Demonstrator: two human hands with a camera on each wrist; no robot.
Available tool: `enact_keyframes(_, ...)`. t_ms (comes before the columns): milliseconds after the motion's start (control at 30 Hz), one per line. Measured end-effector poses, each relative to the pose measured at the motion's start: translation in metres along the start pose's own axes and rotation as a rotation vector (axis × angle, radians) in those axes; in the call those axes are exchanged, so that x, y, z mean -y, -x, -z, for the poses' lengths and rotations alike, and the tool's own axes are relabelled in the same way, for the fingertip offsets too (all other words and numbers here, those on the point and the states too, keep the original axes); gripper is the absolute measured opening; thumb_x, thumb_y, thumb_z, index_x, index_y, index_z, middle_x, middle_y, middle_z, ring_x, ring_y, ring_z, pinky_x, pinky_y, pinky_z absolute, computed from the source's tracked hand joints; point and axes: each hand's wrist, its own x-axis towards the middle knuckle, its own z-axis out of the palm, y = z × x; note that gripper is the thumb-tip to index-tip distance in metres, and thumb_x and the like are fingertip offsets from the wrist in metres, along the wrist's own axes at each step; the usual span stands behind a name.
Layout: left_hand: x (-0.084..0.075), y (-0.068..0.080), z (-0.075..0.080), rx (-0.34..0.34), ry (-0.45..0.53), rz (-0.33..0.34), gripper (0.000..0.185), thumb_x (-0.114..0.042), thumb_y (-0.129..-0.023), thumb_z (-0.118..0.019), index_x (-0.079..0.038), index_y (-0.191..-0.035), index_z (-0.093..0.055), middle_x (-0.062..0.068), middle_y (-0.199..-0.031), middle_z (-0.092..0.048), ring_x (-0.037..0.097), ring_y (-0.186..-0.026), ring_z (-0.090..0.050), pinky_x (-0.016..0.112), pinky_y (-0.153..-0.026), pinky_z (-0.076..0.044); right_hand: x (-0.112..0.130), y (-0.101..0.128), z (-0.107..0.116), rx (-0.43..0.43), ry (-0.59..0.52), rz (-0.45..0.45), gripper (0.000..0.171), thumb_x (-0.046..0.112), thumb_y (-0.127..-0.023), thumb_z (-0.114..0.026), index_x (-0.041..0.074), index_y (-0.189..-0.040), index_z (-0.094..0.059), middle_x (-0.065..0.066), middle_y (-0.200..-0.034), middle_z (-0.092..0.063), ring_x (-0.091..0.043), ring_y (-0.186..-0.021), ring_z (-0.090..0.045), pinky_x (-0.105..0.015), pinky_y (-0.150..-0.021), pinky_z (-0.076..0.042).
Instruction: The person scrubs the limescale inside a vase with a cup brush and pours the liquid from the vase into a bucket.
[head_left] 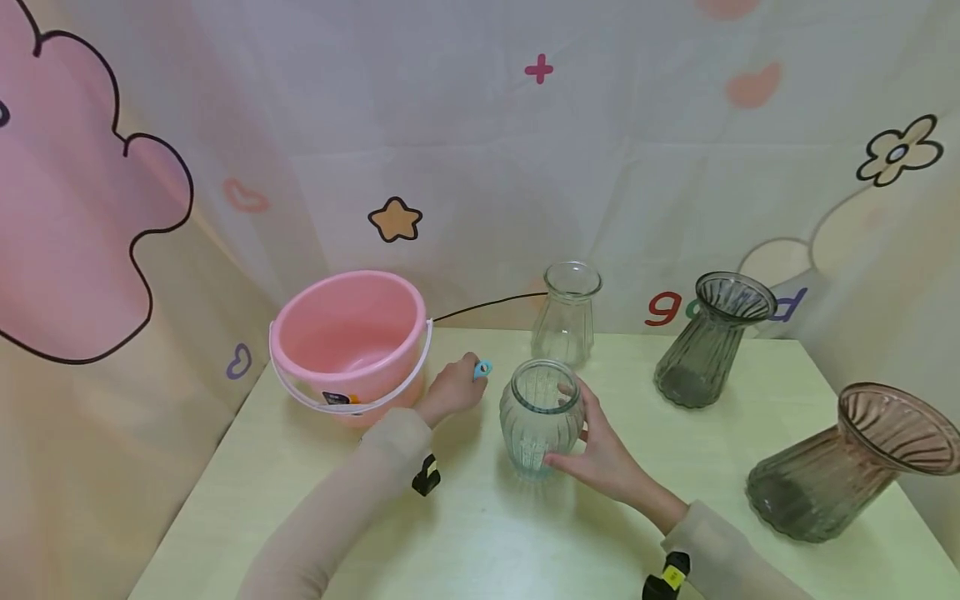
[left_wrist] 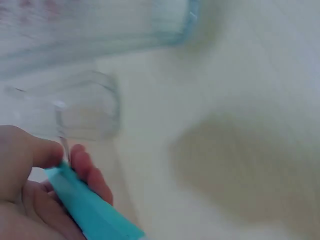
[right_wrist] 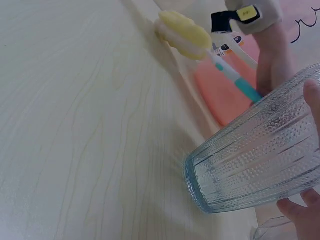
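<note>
Fingers of right hand (head_left: 600, 454) curl round vase (head_left: 540, 417); left hand (head_left: 452, 387) pinches brush (right_wrist: 200, 42).

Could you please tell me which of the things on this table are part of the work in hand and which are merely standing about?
In hand:
- ribbed clear vase, held by the right hand
- sponge brush, gripped by the left hand

Standing about:
- pink bucket, beside the left hand
- small clear vase
- grey vase
- brown vase
</note>
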Motion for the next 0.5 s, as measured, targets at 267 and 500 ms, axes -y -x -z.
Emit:
enact_keyframes(267,-0.042,0.028,0.042,-0.06,0.221,-0.14,0.042,-0.047,-0.093,-0.043,-0.012,-0.07,-0.043,-0.002,-0.06,-0.038,0.012,-0.053,-0.035,0.025,-0.052,-0.032,-0.001,0.0,0.0,0.004,-0.015,-0.005,0.107,0.0,-0.068,-0.078,0.012,-0.146,-0.007,-0.021,-0.142,-0.026,-0.045,-0.129,-0.029,-0.063,-0.09,-0.037)
enact_keyframes(500,-0.089,0.055,0.092,-0.139,0.574,-0.297,0.052,-0.046,-0.096,-0.038,-0.007,-0.064,-0.048,0.0,-0.048,-0.039,0.018,-0.045,-0.038,0.027,-0.047,-0.033,-0.032,-0.003,-0.004,-0.01,0.009,-0.004,0.112,0.008,-0.065,-0.082,0.027,-0.146,-0.006,-0.01,-0.144,-0.027,-0.037,-0.13,-0.031,-0.059,-0.09,-0.04)
